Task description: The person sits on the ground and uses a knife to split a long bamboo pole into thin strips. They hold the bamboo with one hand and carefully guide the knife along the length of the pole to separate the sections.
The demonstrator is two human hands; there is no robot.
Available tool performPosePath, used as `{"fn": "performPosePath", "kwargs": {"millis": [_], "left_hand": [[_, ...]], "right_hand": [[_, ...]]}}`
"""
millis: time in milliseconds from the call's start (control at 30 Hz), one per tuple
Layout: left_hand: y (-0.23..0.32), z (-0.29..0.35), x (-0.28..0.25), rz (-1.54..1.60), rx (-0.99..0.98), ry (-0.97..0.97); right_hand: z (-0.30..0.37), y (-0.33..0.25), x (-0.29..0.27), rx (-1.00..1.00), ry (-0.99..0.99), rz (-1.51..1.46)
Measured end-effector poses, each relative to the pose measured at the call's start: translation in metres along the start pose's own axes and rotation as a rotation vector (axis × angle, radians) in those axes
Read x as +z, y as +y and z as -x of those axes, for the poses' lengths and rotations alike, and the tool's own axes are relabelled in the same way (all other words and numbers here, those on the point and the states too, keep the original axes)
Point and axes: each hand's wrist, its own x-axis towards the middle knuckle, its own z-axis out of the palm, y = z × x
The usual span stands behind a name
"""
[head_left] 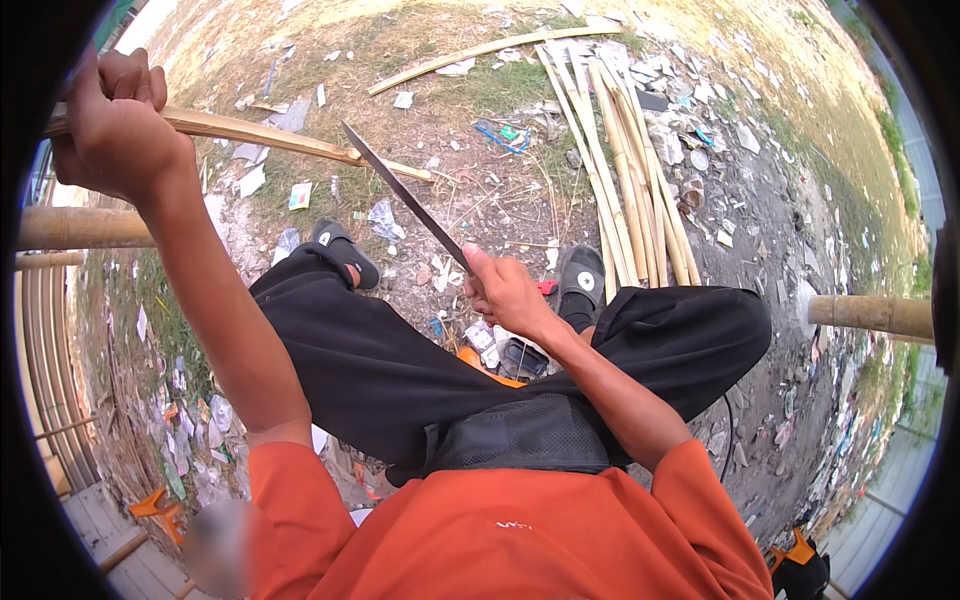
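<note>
At the upper left my left hand (125,125) is raised and closed round a split bamboo strip (270,134), which slants down to the right. My right hand (505,292), over the space between my knees, grips a long dark-bladed knife (405,195). Its blade points up and to the left, and near its tip it overlaps the strip's right part; whether they touch I cannot tell. The knife's handle is hidden in my fingers.
Several bamboo strips (625,170) lie in a bundle ahead to the right, with another curved strip (490,48) beyond. Horizontal bamboo poles stand at the left (85,228) and right (870,315). Scraps and litter cover the ground round my sandals (580,280).
</note>
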Motion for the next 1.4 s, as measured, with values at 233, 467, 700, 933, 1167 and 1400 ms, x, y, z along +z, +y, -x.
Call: {"fn": "performPosePath", "kwargs": {"millis": [233, 467, 700, 933, 1167, 1400], "left_hand": [[0.003, 0.0, -0.006, -0.008, -0.012, -0.022], [0.007, 0.011, 0.015, -0.026, -0.047, 0.017], [0.014, 0.011, -0.002, 0.023, -0.084, -0.061], [0.011, 0.011, 0.002, 0.081, -0.048, -0.105], [0.016, 0.019, -0.018, 0.068, -0.086, -0.15], [0.009, 0.011, -0.013, 0.163, -0.091, -0.239]], "right_hand": [[0.012, -0.061, -0.005, -0.358, 0.21, 0.327], [0.004, -0.066, 0.033, -0.644, 0.387, 0.035], [-0.009, -0.076, 0.02, -0.204, 0.207, 0.386], [0.001, -0.1, 0.03, -0.552, 0.306, 0.171], [-0.033, -0.031, 0.044, -0.184, 0.237, 0.373], [-0.052, -0.041, 0.002, 0.22, -0.33, -0.458]]}}
